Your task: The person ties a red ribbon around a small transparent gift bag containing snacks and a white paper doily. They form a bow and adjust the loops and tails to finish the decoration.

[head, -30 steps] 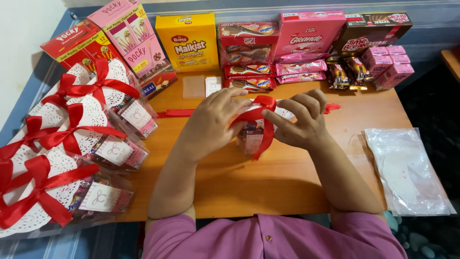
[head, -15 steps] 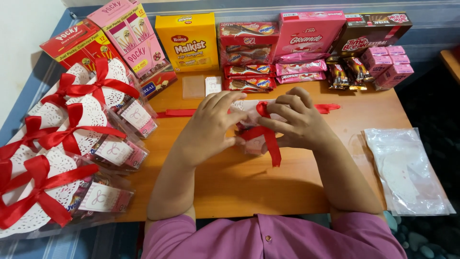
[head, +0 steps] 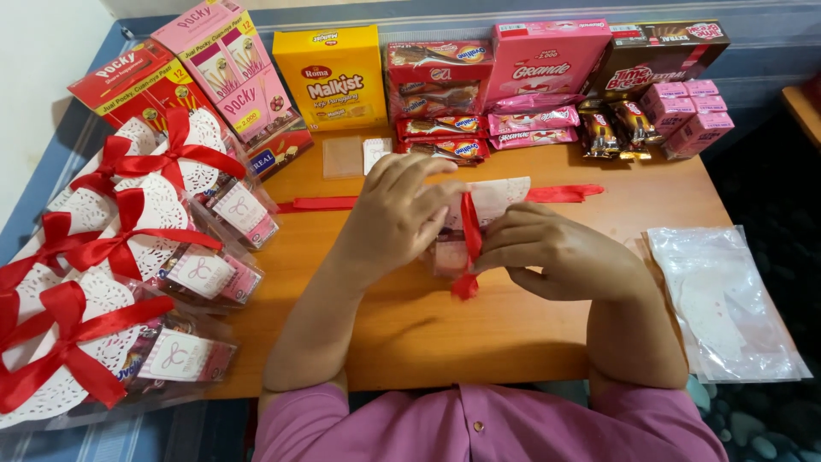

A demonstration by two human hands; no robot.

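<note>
Red ribbon [head: 469, 235] runs vertical between both hands. Right hand [head: 556, 255] grip pinches it; left hand [head: 395, 214] grip presses clear gift packet [head: 492, 205] on surface [head: 410, 325].

Left hand [head: 398, 214] and right hand [head: 547, 252] pinch red ribbon [head: 469, 239] over clear gift packet [head: 479, 224]. Both on wooden table [head: 428, 334]. Finished packets [head: 128, 257] stacked left.

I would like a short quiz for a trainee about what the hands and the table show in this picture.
1. True or false: the left hand and the right hand both touch the small packet.
2. What colour is the ribbon between the fingers?
3. Where do the finished packets with bows lie: A) on the person's left, B) on the person's right?

Key: 1 true; 2 red; 3 A.
</note>
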